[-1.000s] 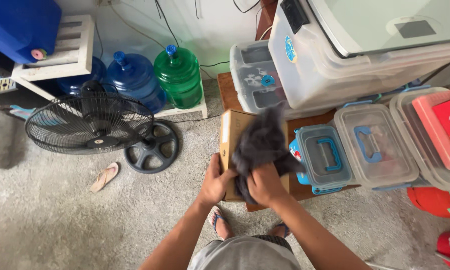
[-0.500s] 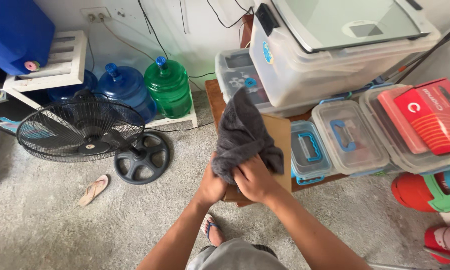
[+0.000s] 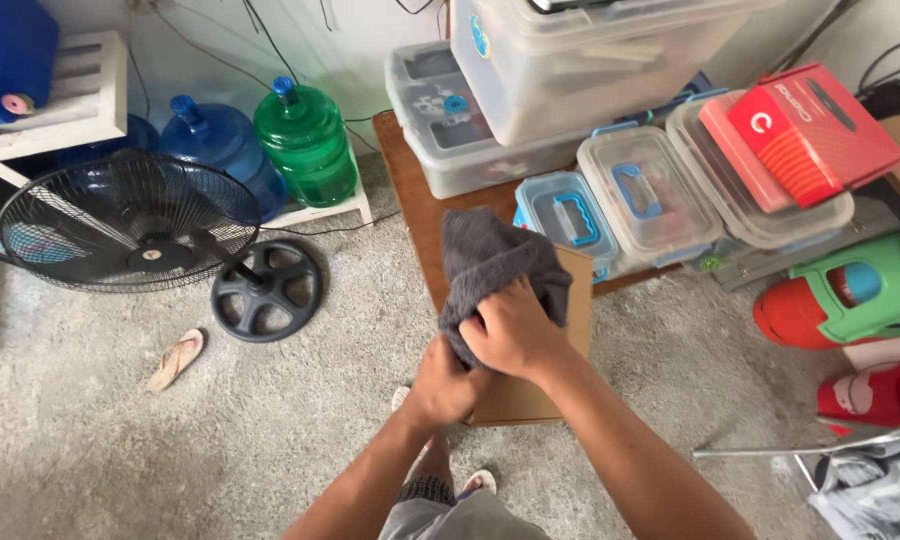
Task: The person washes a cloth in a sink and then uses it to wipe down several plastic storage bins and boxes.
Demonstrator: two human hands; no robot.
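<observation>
bright even daylight, soft shadows, sharp focus.

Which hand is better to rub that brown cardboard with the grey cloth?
Probably the right hand: it grips the grey cloth on top, against the cardboard. The left hand sits lower, bunching the cloth's bottom.

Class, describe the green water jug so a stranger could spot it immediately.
Find the black floor fan lying at the left. Behind it, two big water jugs stand by the wall. Choose the green water jug, right of the blue water jug; its colour alone distinguishes it.
</observation>
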